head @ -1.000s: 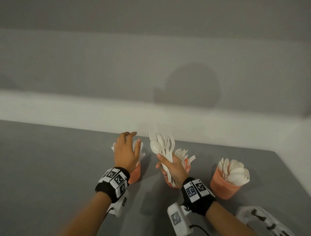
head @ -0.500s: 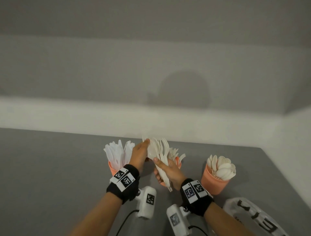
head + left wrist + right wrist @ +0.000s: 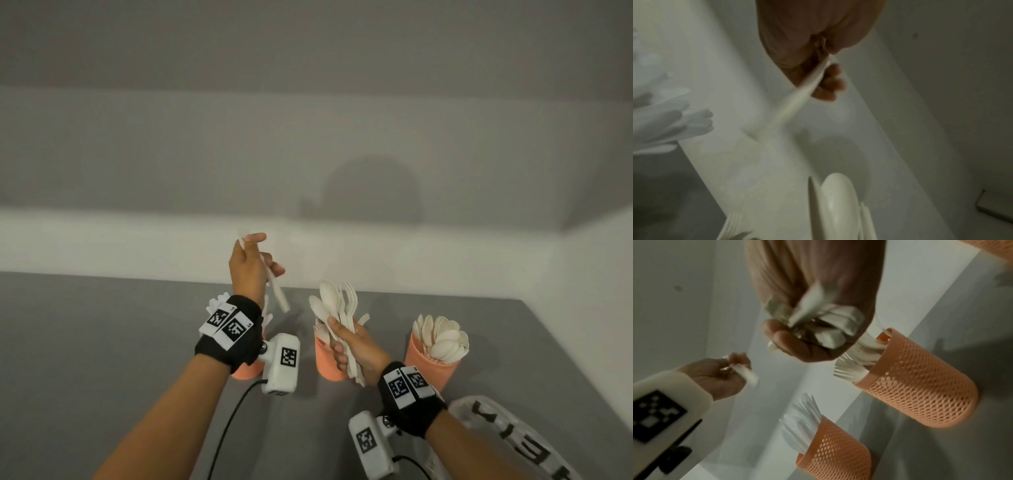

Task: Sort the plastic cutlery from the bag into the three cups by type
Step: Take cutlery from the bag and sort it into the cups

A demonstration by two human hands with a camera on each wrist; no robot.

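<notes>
My left hand [image 3: 257, 253] is raised above the table and pinches one white plastic utensil [image 3: 276, 291], handle end pointing down; motion blur hides its type [image 3: 789, 104]. My right hand [image 3: 344, 342] grips a bundle of white spoons and forks [image 3: 334, 305] by the handles, in front of the middle orange mesh cup [image 3: 325, 363], which holds forks [image 3: 849, 369]. The left cup [image 3: 241, 371], mostly hidden behind my left wrist, holds knives [image 3: 803, 423]. The right cup [image 3: 426, 366] is full of spoons [image 3: 443, 339].
A white plastic bag with black lettering [image 3: 513, 442] lies at the lower right on the grey table [image 3: 102, 342]. The table's right edge [image 3: 582, 370] runs close to the spoon cup. A pale wall stands behind the cups.
My left hand reached into the bundle, pulled one utensil out and lifted it up and to the left. The right hand kept its grip on the bundle.
</notes>
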